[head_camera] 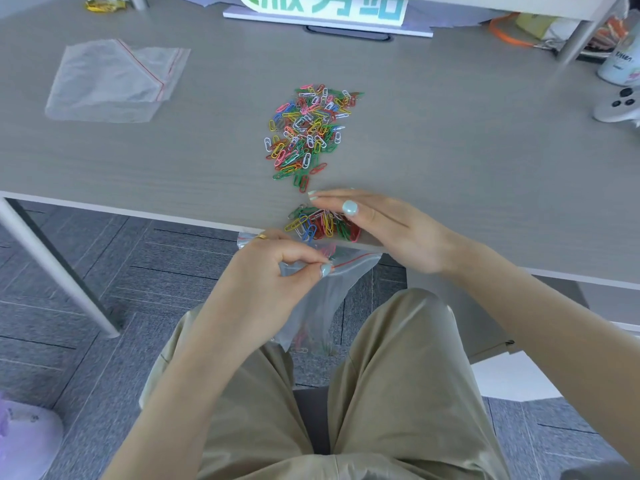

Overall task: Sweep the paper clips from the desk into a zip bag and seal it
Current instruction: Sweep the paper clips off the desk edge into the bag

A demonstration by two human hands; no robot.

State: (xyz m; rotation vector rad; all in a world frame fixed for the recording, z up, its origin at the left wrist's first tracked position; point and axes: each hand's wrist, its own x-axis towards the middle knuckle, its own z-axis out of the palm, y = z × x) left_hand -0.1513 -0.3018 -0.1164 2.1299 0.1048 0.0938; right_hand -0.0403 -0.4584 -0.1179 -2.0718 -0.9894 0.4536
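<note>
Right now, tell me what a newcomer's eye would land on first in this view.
First, the bright heap of coloured paper clips in the middle of the grey desk. Next, at the near edge, the right hand lies flat behind a smaller batch of clips, while the left hand pinches open a zip bag hanging below the edge. A spare zip bag lies flat at the far left.

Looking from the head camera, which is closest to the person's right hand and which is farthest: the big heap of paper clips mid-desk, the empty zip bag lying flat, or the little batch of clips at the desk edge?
From the right hand:
1. Small batch of clips, right beside its fingers at the desk edge.
2. Big heap, mid-desk, farther back.
3. Empty zip bag, far back left.
</note>
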